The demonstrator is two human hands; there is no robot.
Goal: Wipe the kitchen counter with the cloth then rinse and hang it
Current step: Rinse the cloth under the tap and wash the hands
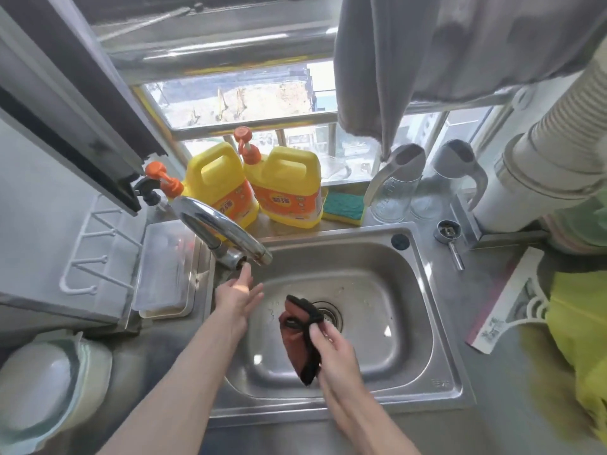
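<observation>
A rust-brown cloth (295, 339) with a black edge hangs over the steel sink (437, 339), just left of the drain (330, 315). My right hand (335, 353) pinches its right edge and holds it up. My left hand (238, 295) is open, fingers spread, at the sink's back left; one finger reaches up to the base of the chrome faucet (223, 228). No water is visible coming from the spout. The steel counter (512, 372) surrounds the sink.
Two yellow detergent jugs (289, 188) and a green sponge (343, 208) sit on the window ledge behind the sink. A grey cloth (394, 60) hangs from a rail above. White hooks (95, 254) are on the left wall. A yellow bag (578, 343) lies on the right.
</observation>
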